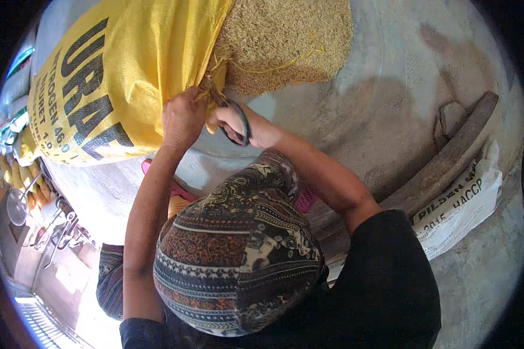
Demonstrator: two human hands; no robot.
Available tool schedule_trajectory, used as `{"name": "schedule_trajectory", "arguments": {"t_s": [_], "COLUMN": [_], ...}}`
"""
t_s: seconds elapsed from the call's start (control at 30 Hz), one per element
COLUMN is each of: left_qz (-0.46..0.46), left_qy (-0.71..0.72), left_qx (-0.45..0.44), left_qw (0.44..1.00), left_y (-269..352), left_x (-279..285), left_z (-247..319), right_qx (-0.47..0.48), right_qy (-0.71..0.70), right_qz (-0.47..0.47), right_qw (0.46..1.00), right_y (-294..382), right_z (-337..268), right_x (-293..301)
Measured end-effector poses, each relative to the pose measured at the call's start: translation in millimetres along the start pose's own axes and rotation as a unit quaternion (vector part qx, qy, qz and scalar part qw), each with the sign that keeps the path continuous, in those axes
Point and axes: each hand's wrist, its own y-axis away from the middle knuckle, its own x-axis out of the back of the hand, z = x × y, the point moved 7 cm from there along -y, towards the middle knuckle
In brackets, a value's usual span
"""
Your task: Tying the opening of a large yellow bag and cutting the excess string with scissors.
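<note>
A full yellow woven sack (146, 83), printed with large black letters, lies at the upper left. Pale unhusked grain (284, 35) spreads in a heap beside its gathered end. My left hand (181, 115) pinches the bunched fabric at that end. Looped around the fingers of my right hand (262, 128) is the dark handle of a pair of scissors (246, 124). The blades point toward the gathered fabric and are hard to make out there. A loose yellow strand (284, 66) trails from the sack's end over the grain.
Patterned cloth covers my bent knee (240, 244) below my hands. Pink perforated footwear (306, 199) shows on the concrete floor (367, 126). A long wooden pole (449, 150) and a white printed sack (463, 209) lie at the right. Clutter (65, 231) stands at the far left.
</note>
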Motion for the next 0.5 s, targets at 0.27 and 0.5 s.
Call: {"name": "schedule_trajectory", "arguments": {"t_s": [0.27, 0.5], "left_qz": [-0.006, -0.019], "left_qy": [-0.009, -0.023], "left_qx": [0.014, 0.022], "left_qw": [1.0, 0.999], "left_y": [-1.7, 1.8], "left_x": [-1.2, -1.7], "left_z": [-1.3, 1.0], "right_qx": [-0.029, 0.066], "right_qy": [-0.051, 0.044], "right_qz": [0.014, 0.011], "right_qw": [0.998, 0.997], "right_y": [-32.1, -15.1], "right_z": [-3.2, -24.5], "right_x": [6.2, 2.8]}}
